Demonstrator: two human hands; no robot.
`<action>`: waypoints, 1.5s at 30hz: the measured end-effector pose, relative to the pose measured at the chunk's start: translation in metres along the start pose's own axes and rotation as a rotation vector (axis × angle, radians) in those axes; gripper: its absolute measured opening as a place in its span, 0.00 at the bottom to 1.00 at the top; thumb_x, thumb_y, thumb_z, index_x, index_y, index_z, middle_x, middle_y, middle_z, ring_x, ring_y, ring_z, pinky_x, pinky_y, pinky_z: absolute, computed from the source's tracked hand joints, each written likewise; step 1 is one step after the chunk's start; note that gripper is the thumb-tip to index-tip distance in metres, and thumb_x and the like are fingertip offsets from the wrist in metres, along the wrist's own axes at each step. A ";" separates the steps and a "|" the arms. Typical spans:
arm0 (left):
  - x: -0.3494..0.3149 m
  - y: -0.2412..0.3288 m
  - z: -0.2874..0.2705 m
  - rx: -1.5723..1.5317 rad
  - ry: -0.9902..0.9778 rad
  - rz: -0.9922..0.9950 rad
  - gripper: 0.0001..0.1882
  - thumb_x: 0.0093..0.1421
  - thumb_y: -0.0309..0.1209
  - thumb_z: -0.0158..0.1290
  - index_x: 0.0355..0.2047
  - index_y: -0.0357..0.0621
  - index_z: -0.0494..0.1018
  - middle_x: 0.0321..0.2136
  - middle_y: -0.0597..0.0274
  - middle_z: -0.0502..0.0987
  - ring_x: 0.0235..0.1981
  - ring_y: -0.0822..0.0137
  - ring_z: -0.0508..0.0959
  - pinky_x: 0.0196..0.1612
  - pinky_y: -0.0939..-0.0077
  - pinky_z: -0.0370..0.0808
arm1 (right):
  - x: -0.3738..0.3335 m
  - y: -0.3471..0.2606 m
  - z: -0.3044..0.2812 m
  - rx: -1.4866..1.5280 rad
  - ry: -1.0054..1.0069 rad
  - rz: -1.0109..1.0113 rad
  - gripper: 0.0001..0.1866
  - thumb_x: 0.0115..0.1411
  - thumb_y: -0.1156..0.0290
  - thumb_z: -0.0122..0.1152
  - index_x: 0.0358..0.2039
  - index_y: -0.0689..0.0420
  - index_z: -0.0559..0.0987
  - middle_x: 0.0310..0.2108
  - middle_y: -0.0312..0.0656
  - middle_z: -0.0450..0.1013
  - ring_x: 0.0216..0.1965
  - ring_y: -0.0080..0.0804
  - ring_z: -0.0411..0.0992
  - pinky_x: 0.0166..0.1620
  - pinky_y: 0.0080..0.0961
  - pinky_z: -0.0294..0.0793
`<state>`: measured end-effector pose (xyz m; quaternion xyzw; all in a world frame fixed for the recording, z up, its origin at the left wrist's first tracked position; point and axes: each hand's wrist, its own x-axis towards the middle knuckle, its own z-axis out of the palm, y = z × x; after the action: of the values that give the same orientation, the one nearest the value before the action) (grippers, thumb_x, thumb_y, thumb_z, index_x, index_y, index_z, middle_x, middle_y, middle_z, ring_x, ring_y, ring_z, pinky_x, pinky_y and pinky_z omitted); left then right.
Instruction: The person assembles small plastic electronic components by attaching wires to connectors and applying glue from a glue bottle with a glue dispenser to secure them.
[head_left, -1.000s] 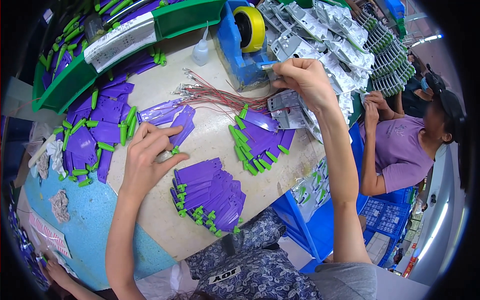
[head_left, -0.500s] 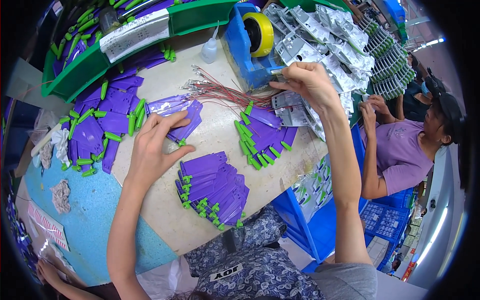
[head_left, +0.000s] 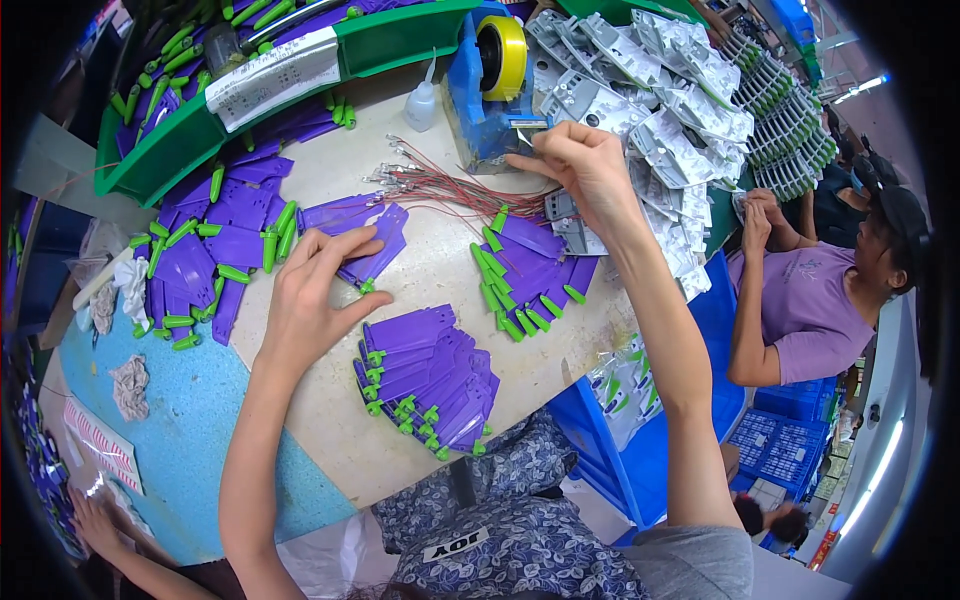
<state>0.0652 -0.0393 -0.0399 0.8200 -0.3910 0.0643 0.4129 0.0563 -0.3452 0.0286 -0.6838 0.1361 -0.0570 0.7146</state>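
My right hand [head_left: 585, 170] is at the blue tape dispenser [head_left: 468, 90], which carries a yellow-cored roll [head_left: 503, 58]. Its thumb and forefinger pinch a small strip of clear tape [head_left: 524, 139] by the cutting edge. My left hand [head_left: 320, 285] has thumb and fingers spread. Its fingertips lie over a flat purple plastic piece [head_left: 388, 240] with a green end [head_left: 366, 287], the thumb beside that end. Thin red wires with small metal ends [head_left: 430, 180] lie just beyond. Nearer me is a fanned stack of purple pieces with green ends [head_left: 425, 375].
More purple pieces [head_left: 520, 250] lie right of centre, others [head_left: 185, 265] at the left. A green bin [head_left: 400, 38] spans the back, near a squeeze bottle [head_left: 420, 105]. Grey-white housings [head_left: 665, 120] pile up at right. A co-worker in purple [head_left: 805, 300] sits beyond the blue crate [head_left: 640, 460].
My right hand has moved a little left and closer to the dispenser's cutting edge. The left hand and the purple piece have kept their place on the table.
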 end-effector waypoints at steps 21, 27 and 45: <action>-0.007 -0.003 0.001 -0.070 -0.013 -0.121 0.44 0.41 0.31 0.73 0.60 0.42 0.66 0.42 0.60 0.82 0.44 0.57 0.77 0.49 0.64 0.73 | -0.056 0.051 0.098 -0.261 -0.483 0.253 0.12 0.67 0.69 0.57 0.45 0.61 0.84 0.28 0.38 0.77 0.17 0.15 0.68 0.19 0.16 0.70; -0.020 0.007 0.014 -0.074 0.190 -0.132 0.23 0.42 0.30 0.70 0.38 0.41 0.73 0.35 0.58 0.74 0.36 0.55 0.76 0.38 0.64 0.77 | -0.059 0.057 0.096 -0.133 -0.428 0.259 0.12 0.66 0.73 0.58 0.43 0.67 0.83 0.26 0.38 0.75 0.17 0.16 0.68 0.18 0.16 0.70; -0.012 0.028 -0.007 -0.535 0.234 -0.288 0.10 0.56 0.28 0.61 0.36 0.36 0.77 0.47 0.52 0.75 0.46 0.60 0.77 0.49 0.69 0.71 | -0.064 0.035 0.087 0.520 -0.527 0.534 0.16 0.68 0.68 0.53 0.44 0.68 0.81 0.23 0.36 0.70 0.16 0.15 0.60 0.18 0.15 0.65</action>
<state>0.0391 -0.0370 -0.0233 0.7163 -0.2239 -0.0058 0.6608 0.0154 -0.2427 0.0041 -0.4136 0.1023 0.2729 0.8625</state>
